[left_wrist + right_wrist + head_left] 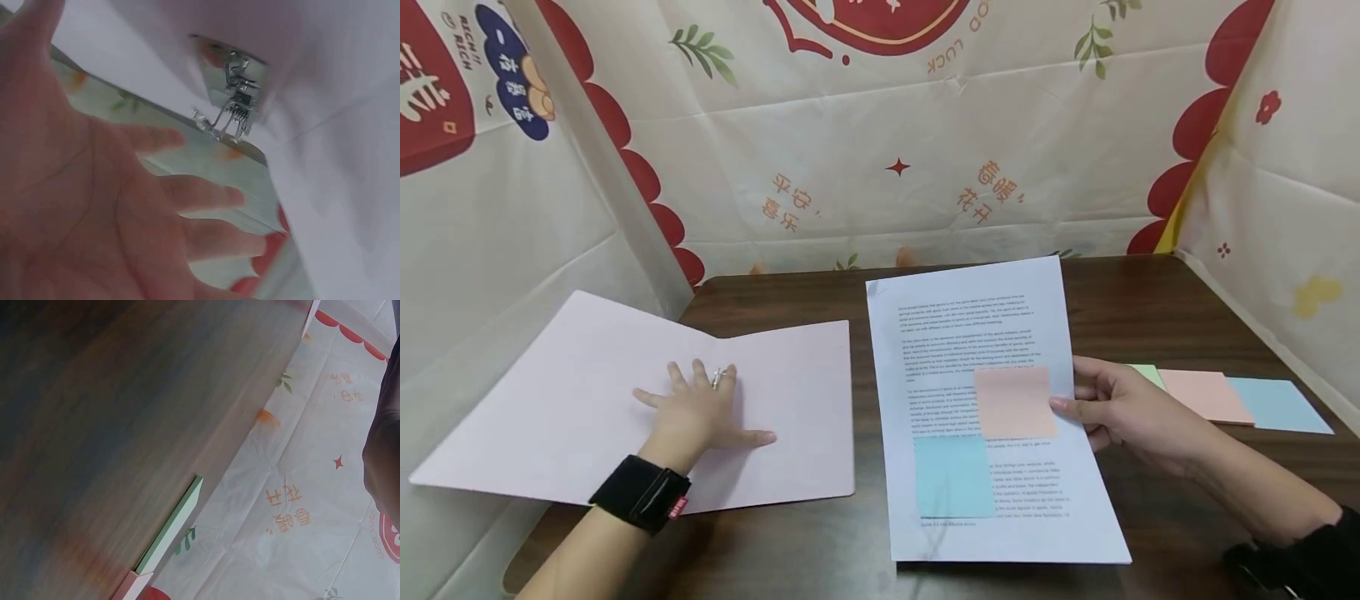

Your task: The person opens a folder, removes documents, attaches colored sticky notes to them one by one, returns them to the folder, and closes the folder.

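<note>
A pale pinkish folder [580,400] lies spread out on the left, its left part raised off the table. My left hand [696,412] is over it near the fold, fingers spread and straight. Next to those fingers is the folder's metal clip [237,94], seen best in the left wrist view. My right hand [1127,408] pinches the right edge of a printed paper [970,333], thumb in front and fingers behind. On the paper are a pink sticky note [1015,404] and a blue sticky note [955,477]. Whether it is one sheet or several, I cannot tell.
Beyond my right hand, a green sticky-note pad [1148,375], a pink pad [1206,393] and a blue pad [1285,406] lie in a row. They rest on the dark wooden table [797,550]. A printed cloth [880,125] hangs behind and at both sides.
</note>
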Demonstrator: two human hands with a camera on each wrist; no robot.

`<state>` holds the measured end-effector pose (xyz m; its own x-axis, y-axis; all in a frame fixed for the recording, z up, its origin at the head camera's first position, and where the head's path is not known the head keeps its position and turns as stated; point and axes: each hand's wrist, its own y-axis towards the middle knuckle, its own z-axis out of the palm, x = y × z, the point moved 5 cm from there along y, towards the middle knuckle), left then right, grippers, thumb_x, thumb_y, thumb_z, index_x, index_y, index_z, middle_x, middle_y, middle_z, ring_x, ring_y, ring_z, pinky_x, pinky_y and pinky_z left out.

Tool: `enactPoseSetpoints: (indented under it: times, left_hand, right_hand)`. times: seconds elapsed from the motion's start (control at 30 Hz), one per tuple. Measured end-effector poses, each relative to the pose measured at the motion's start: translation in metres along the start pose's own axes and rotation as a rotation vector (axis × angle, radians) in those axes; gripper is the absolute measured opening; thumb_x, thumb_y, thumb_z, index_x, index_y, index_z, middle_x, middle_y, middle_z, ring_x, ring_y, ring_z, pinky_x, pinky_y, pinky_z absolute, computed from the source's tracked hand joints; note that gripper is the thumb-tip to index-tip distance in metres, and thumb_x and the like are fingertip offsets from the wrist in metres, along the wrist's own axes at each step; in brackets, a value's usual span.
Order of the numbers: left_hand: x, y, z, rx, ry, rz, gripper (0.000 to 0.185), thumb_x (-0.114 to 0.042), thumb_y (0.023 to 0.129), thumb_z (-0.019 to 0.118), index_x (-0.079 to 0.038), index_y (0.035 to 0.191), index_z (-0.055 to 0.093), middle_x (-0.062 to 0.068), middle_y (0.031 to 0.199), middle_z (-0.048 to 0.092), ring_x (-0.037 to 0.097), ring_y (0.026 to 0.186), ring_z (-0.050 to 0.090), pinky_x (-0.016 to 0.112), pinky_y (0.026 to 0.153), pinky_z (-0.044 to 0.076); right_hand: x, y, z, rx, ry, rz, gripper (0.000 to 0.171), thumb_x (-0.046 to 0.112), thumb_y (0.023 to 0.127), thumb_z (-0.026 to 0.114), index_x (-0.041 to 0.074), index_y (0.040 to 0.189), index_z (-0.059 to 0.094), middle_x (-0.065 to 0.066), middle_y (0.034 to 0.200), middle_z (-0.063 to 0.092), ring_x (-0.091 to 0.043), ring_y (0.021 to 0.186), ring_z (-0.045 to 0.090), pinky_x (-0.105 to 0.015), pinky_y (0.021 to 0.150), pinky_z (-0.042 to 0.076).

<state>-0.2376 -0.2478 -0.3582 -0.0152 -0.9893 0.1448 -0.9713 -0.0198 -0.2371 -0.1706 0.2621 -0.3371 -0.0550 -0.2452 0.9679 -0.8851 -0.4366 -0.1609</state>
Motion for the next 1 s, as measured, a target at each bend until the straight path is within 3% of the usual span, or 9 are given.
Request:
enactPoseSetpoints:
  times: [0.1, 0.23, 0.37, 0.6, 0.77, 0.87, 1.0]
  left_hand:
    - [-0.022, 0.003, 0.006, 0.037, -0.045, -0.001, 0.145, -0.103, 0.063, 0.061, -0.015, 0.170, 0.023, 0.046, 0.167, 0.016, 0.080, 0.148, 0.008, 0.102, 0.093, 0.015]
    - [-0.054, 0.004, 0.011, 0.078, -0.101, 0.042, 0.135, -0.103, 0.067, 0.058, -0.026, 0.172, 0.021, 0.042, 0.169, 0.019, 0.081, 0.144, 0.020, 0.100, 0.089, 0.027]
    - [-0.085, 0.004, 0.009, 0.073, -0.126, 0.126, 0.122, -0.100, 0.071, 0.058, -0.035, 0.169, 0.027, 0.040, 0.170, 0.021, 0.081, 0.140, 0.028, 0.096, 0.084, 0.037]
    - [-0.134, 0.009, -0.006, 0.010, -0.034, 0.370, 0.099, -0.087, 0.081, 0.066, -0.040, 0.164, 0.040, 0.035, 0.161, 0.044, 0.061, 0.145, 0.047, 0.070, 0.105, 0.052]
    - [-0.165, 0.006, -0.012, 0.046, -0.035, 0.430, 0.092, -0.078, 0.083, 0.074, -0.042, 0.162, 0.043, 0.024, 0.162, 0.049, 0.055, 0.150, 0.044, 0.063, 0.103, 0.057]
    - [-0.180, 0.003, -0.017, 0.056, -0.054, 0.474, 0.090, -0.071, 0.083, 0.078, -0.039, 0.161, 0.046, 0.019, 0.158, 0.057, 0.046, 0.144, 0.054, 0.055, 0.096, 0.060]
    - [-0.193, 0.001, -0.024, 0.074, -0.075, 0.531, 0.091, -0.062, 0.083, 0.081, -0.033, 0.162, 0.046, 0.015, 0.134, 0.074, 0.030, 0.116, 0.067, 0.043, 0.085, 0.058]
  right_hand:
    - [0.001, -0.002, 0.000, 0.002, 0.002, 0.007, 0.072, 0.015, 0.108, 0.061, 0.001, 0.167, 0.021, -0.010, 0.125, 0.079, -0.036, 0.099, 0.081, -0.052, 0.078, 0.067]
    - [0.001, -0.004, 0.000, 0.012, 0.018, 0.023, 0.072, 0.014, 0.109, 0.061, -0.001, 0.166, 0.020, -0.010, 0.125, 0.079, -0.037, 0.099, 0.081, -0.052, 0.078, 0.067]
    - [0.003, -0.005, 0.001, 0.022, 0.031, 0.037, 0.072, 0.015, 0.109, 0.060, -0.002, 0.166, 0.019, -0.012, 0.127, 0.078, -0.037, 0.100, 0.081, -0.052, 0.079, 0.067]
    - [0.000, -0.003, 0.006, 0.019, 0.034, 0.101, 0.074, 0.016, 0.109, 0.061, -0.003, 0.166, 0.017, -0.018, 0.128, 0.076, -0.034, 0.102, 0.080, -0.051, 0.081, 0.067]
    - [-0.011, 0.001, 0.012, 0.054, 0.071, 0.168, 0.071, 0.015, 0.109, 0.059, -0.006, 0.163, 0.020, -0.020, 0.129, 0.074, -0.034, 0.105, 0.079, -0.051, 0.084, 0.066]
    - [-0.018, 0.003, 0.016, 0.067, 0.094, 0.203, 0.068, 0.013, 0.109, 0.058, -0.010, 0.161, 0.021, -0.021, 0.128, 0.073, -0.033, 0.107, 0.079, -0.052, 0.087, 0.066]
    - [-0.026, 0.004, 0.016, 0.085, 0.095, 0.236, 0.064, 0.010, 0.109, 0.056, -0.014, 0.157, 0.021, -0.021, 0.125, 0.074, -0.033, 0.108, 0.079, -0.052, 0.088, 0.065]
